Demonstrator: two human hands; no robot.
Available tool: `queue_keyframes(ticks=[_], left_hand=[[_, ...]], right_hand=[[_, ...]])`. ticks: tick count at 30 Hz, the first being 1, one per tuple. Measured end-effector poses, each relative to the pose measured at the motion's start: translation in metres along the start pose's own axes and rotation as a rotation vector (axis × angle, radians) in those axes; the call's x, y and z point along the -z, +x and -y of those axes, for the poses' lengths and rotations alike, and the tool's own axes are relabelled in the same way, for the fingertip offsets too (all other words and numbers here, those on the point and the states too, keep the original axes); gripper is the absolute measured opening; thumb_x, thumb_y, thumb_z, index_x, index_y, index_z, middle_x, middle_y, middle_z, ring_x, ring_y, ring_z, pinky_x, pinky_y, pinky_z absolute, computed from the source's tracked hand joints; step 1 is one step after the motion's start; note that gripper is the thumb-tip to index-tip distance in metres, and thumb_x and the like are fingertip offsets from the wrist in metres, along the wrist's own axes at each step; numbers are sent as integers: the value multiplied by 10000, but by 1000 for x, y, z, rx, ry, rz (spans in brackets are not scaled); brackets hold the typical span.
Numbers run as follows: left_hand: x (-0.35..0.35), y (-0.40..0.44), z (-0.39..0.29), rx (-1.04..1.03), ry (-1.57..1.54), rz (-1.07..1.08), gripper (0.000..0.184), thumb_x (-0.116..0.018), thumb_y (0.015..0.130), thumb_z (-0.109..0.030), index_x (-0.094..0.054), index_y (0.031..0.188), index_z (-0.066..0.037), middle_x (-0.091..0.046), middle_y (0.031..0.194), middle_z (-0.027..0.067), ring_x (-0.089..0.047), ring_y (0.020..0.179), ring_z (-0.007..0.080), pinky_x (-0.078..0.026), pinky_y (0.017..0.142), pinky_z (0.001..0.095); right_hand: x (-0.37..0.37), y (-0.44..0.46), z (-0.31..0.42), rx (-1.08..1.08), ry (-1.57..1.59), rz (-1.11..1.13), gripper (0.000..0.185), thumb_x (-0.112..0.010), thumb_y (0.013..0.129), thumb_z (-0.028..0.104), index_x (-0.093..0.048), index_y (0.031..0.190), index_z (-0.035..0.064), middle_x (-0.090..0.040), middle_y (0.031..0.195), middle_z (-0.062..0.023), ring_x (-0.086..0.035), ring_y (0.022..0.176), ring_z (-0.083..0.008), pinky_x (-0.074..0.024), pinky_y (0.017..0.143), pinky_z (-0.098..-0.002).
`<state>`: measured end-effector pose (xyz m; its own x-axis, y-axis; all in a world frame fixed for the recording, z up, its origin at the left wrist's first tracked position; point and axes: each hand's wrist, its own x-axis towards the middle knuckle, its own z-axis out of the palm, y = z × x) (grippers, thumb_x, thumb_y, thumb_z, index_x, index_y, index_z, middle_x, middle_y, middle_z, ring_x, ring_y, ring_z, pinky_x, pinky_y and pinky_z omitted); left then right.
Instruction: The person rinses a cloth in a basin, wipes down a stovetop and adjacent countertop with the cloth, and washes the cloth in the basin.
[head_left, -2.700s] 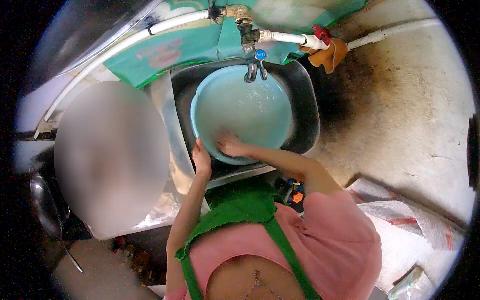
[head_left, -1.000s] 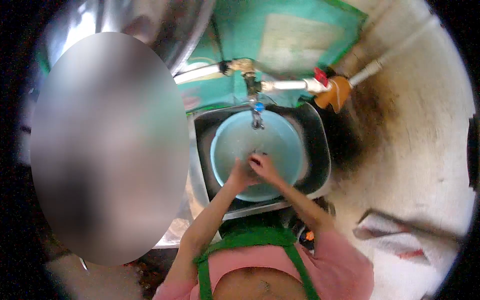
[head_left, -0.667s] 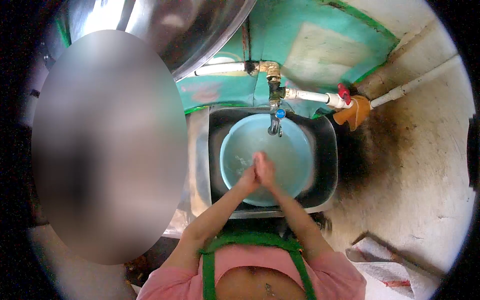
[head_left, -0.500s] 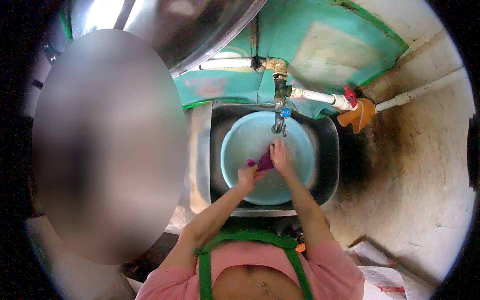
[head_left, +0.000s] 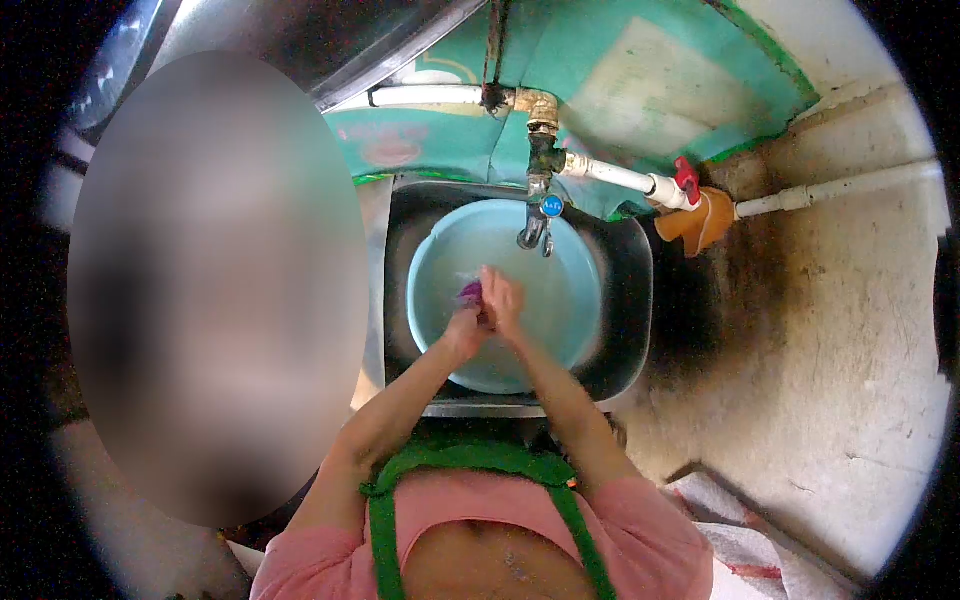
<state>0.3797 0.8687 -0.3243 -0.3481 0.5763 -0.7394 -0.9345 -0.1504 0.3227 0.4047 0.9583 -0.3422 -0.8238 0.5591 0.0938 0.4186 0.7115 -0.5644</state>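
A light blue basin (head_left: 585, 290) of cloudy water stands in a dark metal sink (head_left: 632, 320). Over the basin, my left hand (head_left: 464, 332) is closed on a small purple cloth (head_left: 470, 292). My right hand (head_left: 501, 298) presses against the cloth from the right, its fingers together and pointing up toward the tap. Both hands touch each other, and much of the cloth is hidden between them. The metal tap (head_left: 533, 232) hangs over the back part of the basin.
White pipes (head_left: 610, 173) with a red valve handle (head_left: 686, 181) run along the green-covered wall. An orange-brown piece (head_left: 706, 225) wraps the pipe at right. A large blurred oval hides the left side. White woven sacking (head_left: 740, 555) lies at lower right.
My hands have gone from the basin's lower edge to its middle. The purple cloth has come into view; it was stretched between my hands half a second ago and is now bunched. The view has shifted.
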Motion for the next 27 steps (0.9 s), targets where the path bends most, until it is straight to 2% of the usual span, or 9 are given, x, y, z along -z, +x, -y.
queue_keyframes(ticks=[3, 6, 8, 10, 13, 17, 22, 24, 27], left_hand=[[8, -13, -15, -36, 366, -93, 274, -474, 856, -238, -466, 1054, -49, -547, 955, 90, -573, 767, 212, -486, 606, 341], [32, 7, -6, -62, 286, -160, 290, -478, 857, -269, -466, 1049, -52, -530, 1016, 87, -566, 796, 219, -479, 640, 381], [17, 2, -20, 257, -42, 89, 316, -413, 871, -327, -473, 1021, -55, -534, 1015, 87, -548, 851, 251, -448, 722, 429], [13, 8, -20, 233, -162, 212, 342, -350, 871, -346, -483, 1007, -62, -543, 996, 90, -530, 888, 278, -409, 791, 459], [-4, -24, -24, -30, -33, 239, 294, -371, 861, -292, -541, 929, -61, -569, 890, 82, -544, 829, 272, -454, 728, 398], [8, 15, -2, 71, -156, 12, 244, -420, 849, -238, -554, 901, -41, -577, 851, 81, -560, 755, 243, -472, 668, 375], [8, -19, -50, -469, 1307, -228, 262, -459, 854, -228, -555, 903, 11, -577, 829, 73, -556, 736, 173, -449, 659, 329], [14, -19, -65, -555, 1043, -184, 247, -444, 863, -215, -552, 892, 5, -569, 825, 69, -550, 742, 176, -441, 669, 332], [16, -20, -88, -483, 388, -65, 226, -414, 880, -197, -543, 877, -11, -551, 821, 62, -539, 750, 180, -434, 699, 339]], right_hand=[[23, 21, -35, 142, -124, 227, 221, -448, 856, 217, -506, 961, 31, -548, 775, -142, -555, 724, -299, -415, 616, -402], [45, 10, -15, -254, -421, 105, 183, -475, 843, 204, -517, 917, 42, -558, 808, -146, -564, 740, -273, -425, 618, -377], [15, -8, -6, -316, 272, -11, 310, -465, 836, 339, -519, 925, 47, -575, 871, -152, -542, 769, -327, -420, 657, -421], [9, -32, 19, -241, 655, 50, 326, -504, 813, 355, -512, 927, 50, -576, 869, -153, -549, 799, -326, -426, 669, -406], [36, -38, 77, -174, 607, -92, 206, -542, 817, 234, -497, 850, 36, -523, 739, -110, -489, 654, -210, -409, 637, -286], [13, -9, 33, -346, 530, -62, 203, -586, 783, 207, -499, 845, 34, -517, 713, -91, -483, 657, -165, -402, 616, -289], [30, 38, -41, -275, 370, -81, 155, -590, 776, 169, -501, 829, 53, -520, 716, -56, -509, 691, -170, -406, 630, -320], [61, 43, -49, -432, 1031, 35, 139, -603, 749, 118, -509, 844, 82, -525, 762, -11, -512, 738, -150, -405, 652, -308], [109, 33, -15, -413, 1431, -2, 168, -577, 712, 33, -506, 850, 97, -522, 808, 12, -498, 777, -117, -399, 665, -284]])
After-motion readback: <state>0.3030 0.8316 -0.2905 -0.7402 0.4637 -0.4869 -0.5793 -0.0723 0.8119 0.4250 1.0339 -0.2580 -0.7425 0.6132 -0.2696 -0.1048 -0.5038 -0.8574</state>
